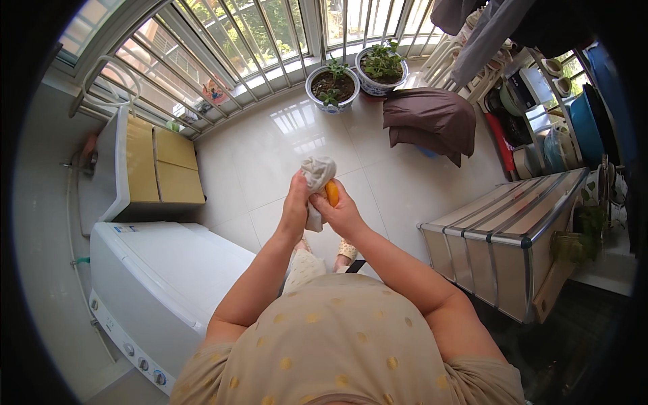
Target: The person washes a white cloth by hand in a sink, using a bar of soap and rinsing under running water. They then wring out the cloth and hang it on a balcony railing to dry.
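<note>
Both hands are close together in front of me, over the tiled floor. My left hand [295, 205] is closed around the left side of a bunched whitish cloth [318, 172], whose lower end hangs between the hands. My right hand [340, 206] grips a small orange object [332, 193] against the cloth's right side. The orange thing's full shape is hidden by fingers and cloth, so I cannot tell what it is.
A white washing machine [167, 263] stands at the left, with a yellow-fronted cabinet [143, 162] beyond it. Two potted plants [331, 106] are by the barred window. A brown cloth [430, 119] covers something at right, near a striped box-like unit [486, 223] and crowded shelves [552, 93].
</note>
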`<state>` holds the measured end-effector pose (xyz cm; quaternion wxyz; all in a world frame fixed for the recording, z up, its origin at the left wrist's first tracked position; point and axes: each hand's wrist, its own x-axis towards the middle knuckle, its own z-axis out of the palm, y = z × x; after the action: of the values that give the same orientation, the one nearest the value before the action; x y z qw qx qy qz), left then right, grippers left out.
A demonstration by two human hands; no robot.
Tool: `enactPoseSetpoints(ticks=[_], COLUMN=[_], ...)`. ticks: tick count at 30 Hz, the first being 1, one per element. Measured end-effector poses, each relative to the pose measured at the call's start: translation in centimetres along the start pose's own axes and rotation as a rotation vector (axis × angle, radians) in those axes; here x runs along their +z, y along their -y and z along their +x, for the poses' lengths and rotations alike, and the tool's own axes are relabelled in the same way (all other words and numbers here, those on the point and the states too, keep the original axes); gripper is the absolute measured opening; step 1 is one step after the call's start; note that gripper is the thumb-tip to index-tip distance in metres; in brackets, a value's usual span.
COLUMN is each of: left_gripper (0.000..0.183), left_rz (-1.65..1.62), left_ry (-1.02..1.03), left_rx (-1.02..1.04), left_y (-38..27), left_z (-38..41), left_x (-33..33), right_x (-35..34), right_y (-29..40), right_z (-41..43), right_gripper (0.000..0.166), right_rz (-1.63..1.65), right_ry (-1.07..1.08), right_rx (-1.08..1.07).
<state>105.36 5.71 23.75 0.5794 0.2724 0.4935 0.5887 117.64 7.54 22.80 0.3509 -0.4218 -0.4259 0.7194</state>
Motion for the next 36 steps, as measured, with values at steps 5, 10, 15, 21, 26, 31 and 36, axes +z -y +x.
enactPoseSetpoints(ticks=[5, 10, 15, 21, 26, 31, 36], left_gripper=[0.086, 0.061, 0.026, 0.043, 0.035, 0.030, 0.040], left_rz=[0.430, -0.261, -0.070, -0.226, -0.277, 0.094, -0.079], left_ry=[0.009, 0.089, -0.200, -0.121, 0.033, -0.003, 0.035], left_rx=[0.213, -0.123, -0.121, -0.113, -0.201, 0.021, 0.383], left_y=[-2.7, -2.4, -2.5, -0.3, 0.7, -1.8, -11.1], left_z=[-1.6, -2.3, 1.0, -1.2, 2.2, 7.5, 13.0], left_x=[-2.5, -2.4, -2.2, 5.8, 0.9, 1.0, 1.3], right_x=[0.1, -1.1, -1.5, 0.2, 0.7, 1.9, 1.2], right_y=[2.1, 2.3, 4.5, 7.9, 3.5, 8.1, 8.0], right_z=[-1.6, 0.8, 1.3, 2.8, 2.4, 9.7, 16.5], right_gripper=[0.042, 0.040, 0.030, 0.036, 0.037, 0.030, 0.031], right_rz=[0.597, -0.059, -0.705, -0.853, -0.789, -0.668, 0.326], right_ry=[0.308, 0.363, -0.271, -0.089, 0.011, -0.005, 0.108], right_rx=[0.361, 0.345, -0.556, -0.178, -0.626, -0.154, 0.313])
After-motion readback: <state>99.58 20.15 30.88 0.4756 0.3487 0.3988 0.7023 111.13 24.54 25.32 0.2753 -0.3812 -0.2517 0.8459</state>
